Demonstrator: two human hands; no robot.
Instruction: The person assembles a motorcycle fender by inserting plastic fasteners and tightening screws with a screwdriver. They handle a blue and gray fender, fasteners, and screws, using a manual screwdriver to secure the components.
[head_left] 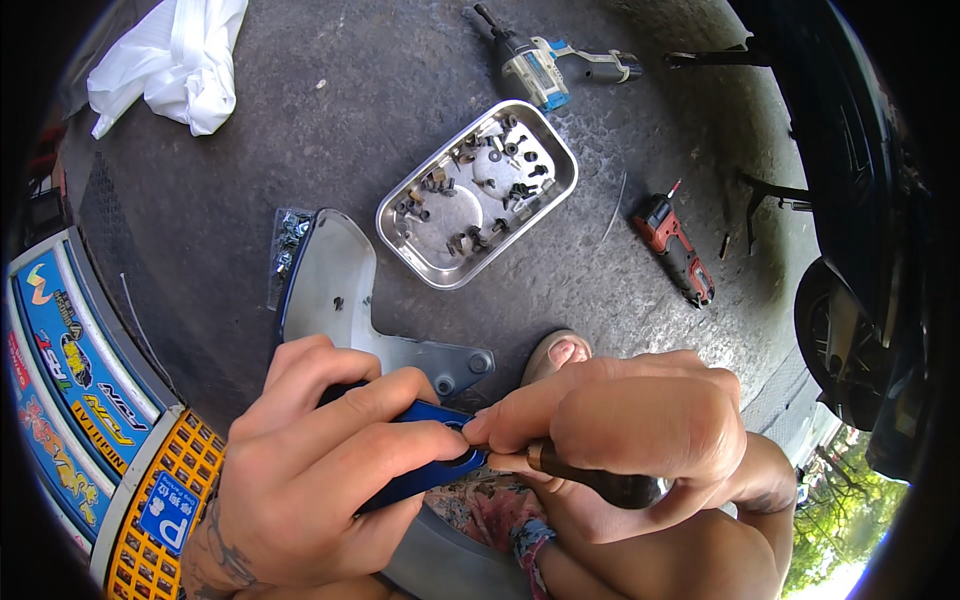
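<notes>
Dark floor [310, 160] forms the background. Over the curved grey panel [335, 265], the left hand [310, 460] clamps a blue part [405, 487]; the right hand [640, 420] closes around a dark-handled tool [630, 489], tip hidden. Step in hand: apparently close work at the part's end. Next move calls for firm support. Part finish: smooth, with a dark recess.

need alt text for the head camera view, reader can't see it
A person's left hand grips a blue part while the right hand holds a dark-handled tool close to it. On the grey floor beyond, a metal tray of small fasteners lies near a white-and-blue power tool and a red power tool.
</notes>
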